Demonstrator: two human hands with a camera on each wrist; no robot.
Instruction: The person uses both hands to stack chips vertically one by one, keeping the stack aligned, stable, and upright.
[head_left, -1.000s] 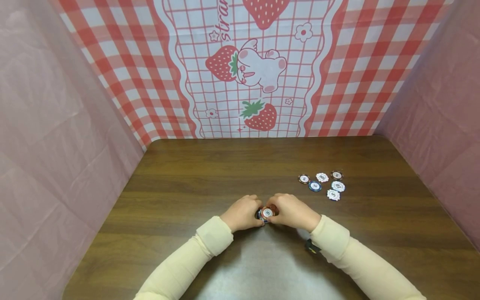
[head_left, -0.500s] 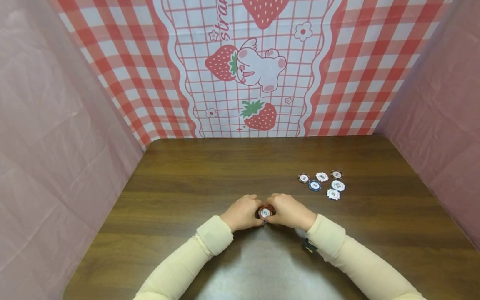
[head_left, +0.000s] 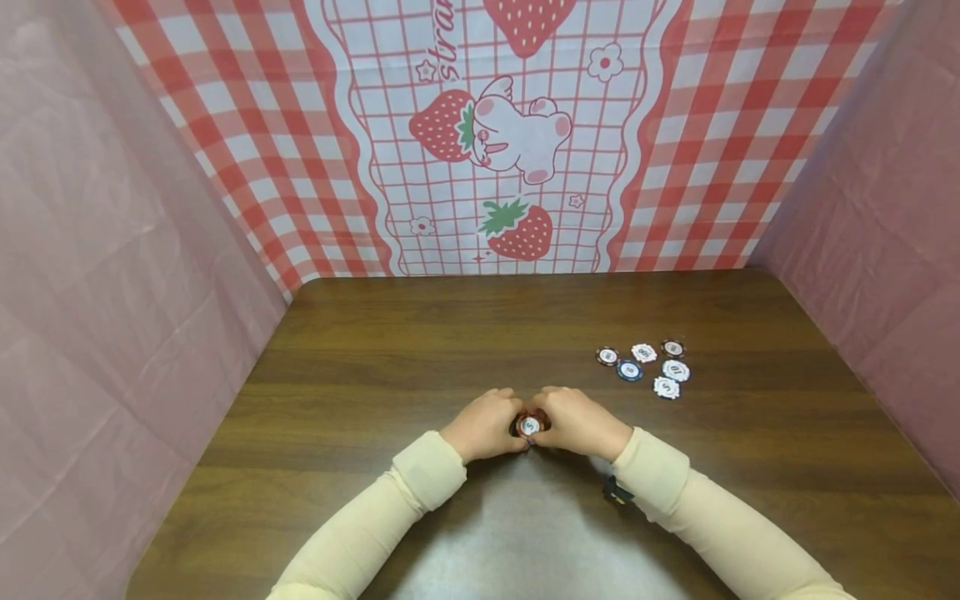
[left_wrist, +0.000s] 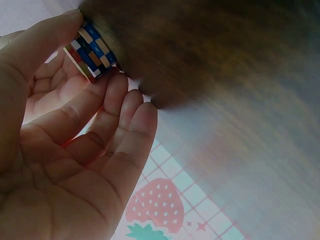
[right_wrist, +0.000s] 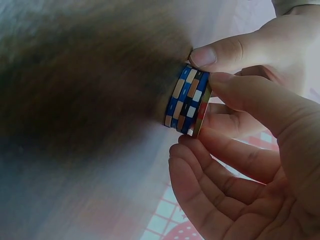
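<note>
Evidently the chip stack (head_left: 529, 426) is gripped from both sides, and it seems to stand on the bench (head_left: 390, 333), blue-edged chips below and a red-edged top chip (right_wrist: 202, 116) above; the step in hand looks to be squaring that top chip onto the others; the next move probably calls for a light, even release, so that nothing slides off the stack; the loose chips (head_left: 630, 371) lie beyond the stack and to its right, well apart from it, with neither hand touching them. The left hand (head_left: 487, 427) comes in from the stack's left, its thumb on the near side and its fingers curved round the far side, pinching the stack; the right hand (head_left: 579, 422) mirrors it from the stack's right, its thumb and forefinger also pinching the stack; the pale sleeves (head_left: 352, 533) slant inward from the near side of the stack.
</note>
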